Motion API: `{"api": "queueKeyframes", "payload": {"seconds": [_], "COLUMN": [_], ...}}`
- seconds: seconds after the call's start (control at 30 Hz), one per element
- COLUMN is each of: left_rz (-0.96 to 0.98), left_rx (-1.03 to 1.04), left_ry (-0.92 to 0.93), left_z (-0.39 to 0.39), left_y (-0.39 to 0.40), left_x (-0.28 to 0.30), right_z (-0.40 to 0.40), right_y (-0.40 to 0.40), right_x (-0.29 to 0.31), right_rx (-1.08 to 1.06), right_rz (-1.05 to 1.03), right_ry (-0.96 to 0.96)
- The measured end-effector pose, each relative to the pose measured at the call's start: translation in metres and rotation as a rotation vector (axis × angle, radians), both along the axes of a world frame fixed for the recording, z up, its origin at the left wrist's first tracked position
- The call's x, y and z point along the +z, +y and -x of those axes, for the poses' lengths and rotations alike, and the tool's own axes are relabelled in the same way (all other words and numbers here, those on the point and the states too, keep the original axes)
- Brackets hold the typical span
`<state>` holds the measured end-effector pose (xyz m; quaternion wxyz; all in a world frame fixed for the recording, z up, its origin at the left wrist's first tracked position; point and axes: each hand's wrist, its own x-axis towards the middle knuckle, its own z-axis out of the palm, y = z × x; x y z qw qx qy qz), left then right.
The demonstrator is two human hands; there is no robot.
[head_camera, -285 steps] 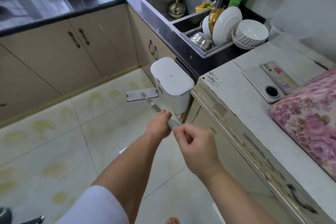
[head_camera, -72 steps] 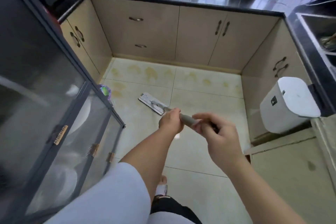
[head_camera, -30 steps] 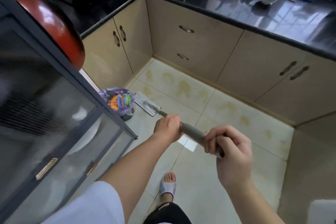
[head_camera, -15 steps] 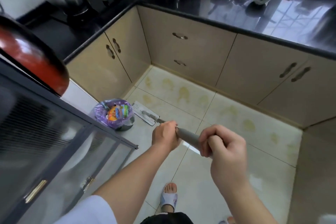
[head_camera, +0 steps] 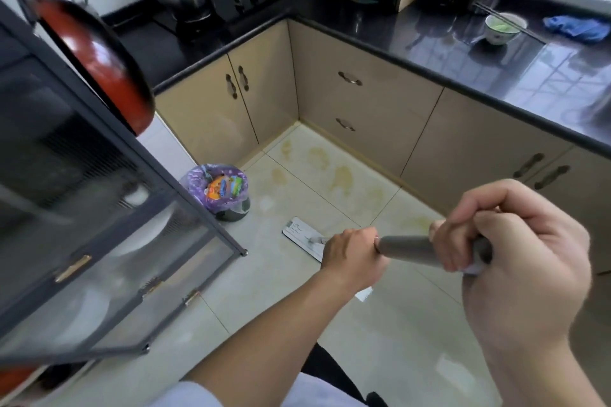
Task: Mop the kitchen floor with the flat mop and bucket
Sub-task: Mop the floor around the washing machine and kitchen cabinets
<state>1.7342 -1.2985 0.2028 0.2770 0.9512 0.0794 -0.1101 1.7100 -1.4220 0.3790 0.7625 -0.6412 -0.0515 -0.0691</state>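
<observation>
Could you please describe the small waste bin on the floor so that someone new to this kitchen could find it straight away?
Start at the dark-framed glass-door cabinet on the left and follow its lower front corner down to the pale tiled floor. Just beyond that corner, before the beige cupboard doors, stands a small round dark waste bin. It alone has a purple plastic liner, holding colourful wrappers.
</observation>
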Motion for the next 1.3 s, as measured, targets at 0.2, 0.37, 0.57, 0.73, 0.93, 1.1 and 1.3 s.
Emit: {"api": "queueKeyframes", "payload": {"seconds": [0.2, 0.37, 0.57, 0.73, 0.93, 1.1, 1.3], "left_rz": [-0.014, -0.171, -0.195, -0.188, -0.135, -0.014, 0.046], "left_rx": [0.004, -0.007, 0.058, 0.025, 0.076, 0.152, 0.107], "left_ry": [0.036, 0.109, 0.226, 0.197, 0.166, 0.048, 0.009], "left_z": [-0.056, -0.128, -0.2, -0.221, -0.213, -0.21, -0.204], "left_y": [0.034, 0.115, 0.207, 0.225, 0.195, 0.112, -0.007], "left_x": [-0.026, -0.063, -0.082, -0.082, -0.081, -0.058, -0.017], "right_z": [-0.047, -0.105, -0.177, -0.202, -0.192, -0.21, -0.224], "right_y": [0.014, 0.077, 0.158, 0.175, 0.152, 0.086, -0.02], "right_x": [-0.046, -0.095, -0.112, -0.1, -0.088, -0.053, -0.009], "right_rx": [-0.017, 0.061, 0.093, 0.093, 0.036, -0.014, 0.01], "right_rz": [-0.064, -0.071, -0.06, 0.013, 0.161, 0.222, 0.239], "right_ry": [0.04, 0.203, 0.309, 0.256, 0.283, 0.22, 0.128]}}
